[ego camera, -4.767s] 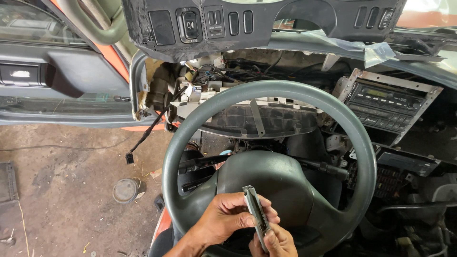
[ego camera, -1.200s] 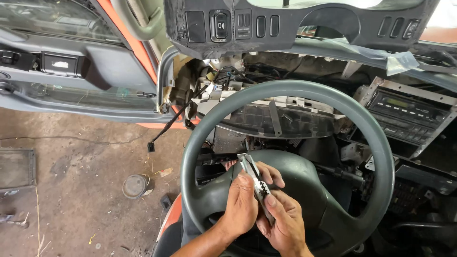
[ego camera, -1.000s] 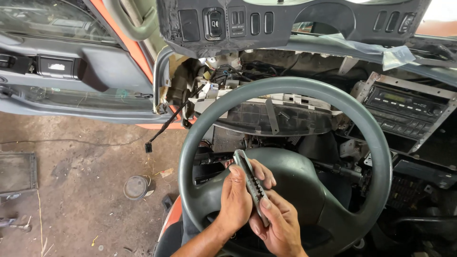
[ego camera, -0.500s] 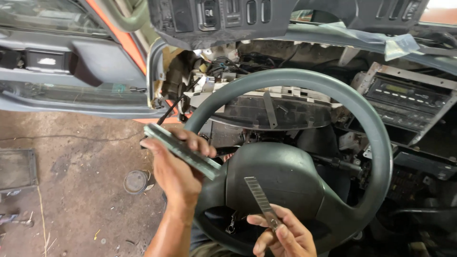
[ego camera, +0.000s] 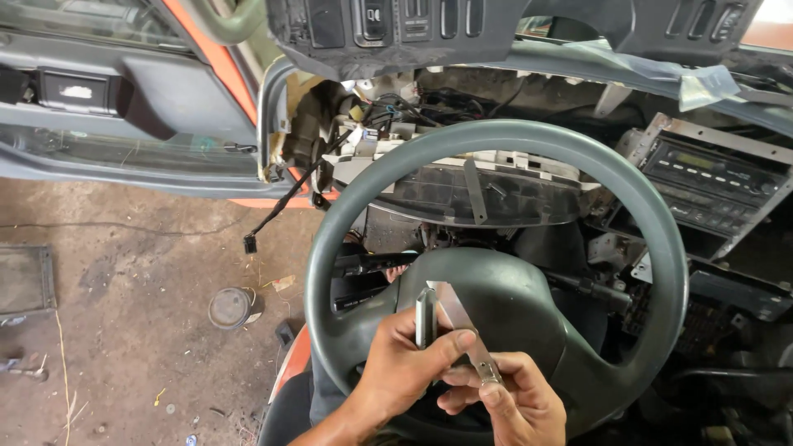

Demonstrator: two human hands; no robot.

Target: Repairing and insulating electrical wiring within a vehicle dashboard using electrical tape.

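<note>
While held before steering wheel [ego camera: 496, 149] hub, grey strip [ego camera: 425, 318] is pinched in left hand [ego camera: 401, 372] grip; flat metal strip [ego camera: 462, 330] is gripped by right hand [ego camera: 512, 405].

A small white rectangular label [ego camera: 78, 92] sits on the dark switch panel of the open grey door, at the upper left. A rectangular display window with a dull greenish-grey face [ego camera: 696, 159] lies along the top of the black car radio unit in its bare metal frame, tilted, at the right of the steering wheel. A narrow black plate with small pale lettering [ego camera: 361, 302] shows just left of the wheel hub, below the stalk. A round flat tin with a rusty lid [ego camera: 232, 307] rests on the concrete floor at left.
</note>
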